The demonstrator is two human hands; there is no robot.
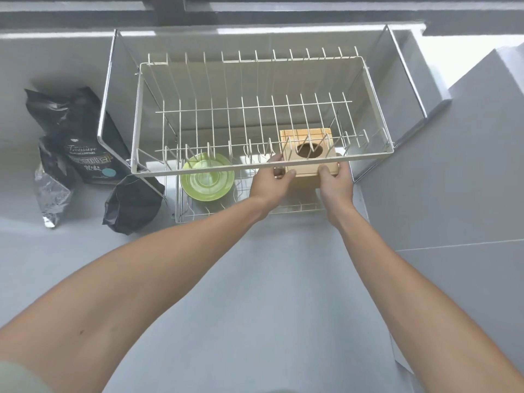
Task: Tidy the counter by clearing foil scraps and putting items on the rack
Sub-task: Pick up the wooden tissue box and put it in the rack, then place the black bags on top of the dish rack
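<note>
Two tiers: the rack point(262, 114) stands on the grey bench point(255, 293), a white wire upper basket over a lower wire shelf; the upper basket is empty and its wires cross over everything on the shelf below.
Bench: it runs from the near edge of the view to the wall; its right part is cut off by the edge of the view.
Black bag point(85, 137): it stands on the bench just left of the rack, creased, with "Treasure" in pale script; the smaller lines under it and a row of characters are too blurred to read; a round teal sticker sits low on its front.
Second black bag point(130, 205): crumpled, lying at the rack's front left corner, no writing to be made out.
Foil scrap point(52, 191): silver, crumpled, on the bench left of the bags, touching the standing bag.
Green plate point(207, 177): on the lower shelf, left half, its far rim behind the upper basket's front rail.
Wooden box point(310, 154): pale, with a round hole in its top, at the right half of the lower shelf; whether it rests on the wires cannot be told.
Left hand point(270, 181): grip pressed on the box's left side, thumb on the front.
Right hand point(336, 182): grip closed on the box's right front corner, fingertips partly hidden.
</note>
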